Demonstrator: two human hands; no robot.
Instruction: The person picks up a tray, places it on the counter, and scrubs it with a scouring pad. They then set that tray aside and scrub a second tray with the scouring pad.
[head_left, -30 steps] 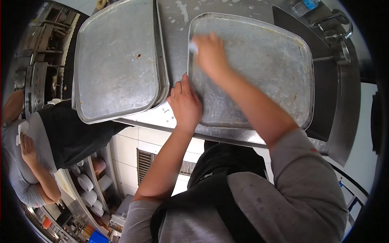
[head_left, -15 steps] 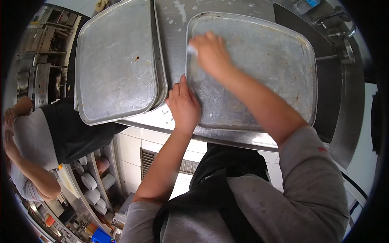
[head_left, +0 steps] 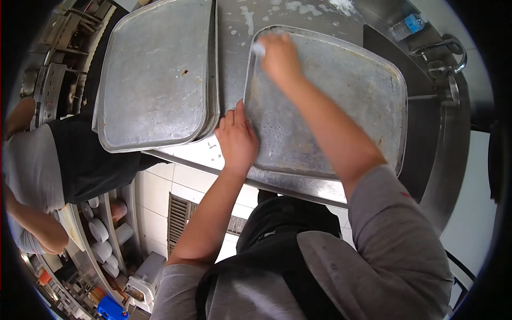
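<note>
A blue-labelled water bottle (head_left: 407, 27) lies near the metal faucet (head_left: 440, 53)

Tray by counter's (head_left: 234, 64) near edge (head_left: 341, 90): dull grey, brownish stains. Stacked trays (head_left: 154, 74): silvery grey, dark-brown spot. Counter: steel grey, whitish splashes. Blurred item (head_left: 258, 49) in right fingers (head_left: 279, 47): whitish. Sleeve (head_left: 381, 208): grey, red mark. Bottle label (head_left: 414, 23): blue.

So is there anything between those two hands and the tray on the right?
Only a blurred whitish item at the right hand's fingertips, by the far left corner of the tray. Nothing visible stands between the left hand and the tray's left edge.
</note>
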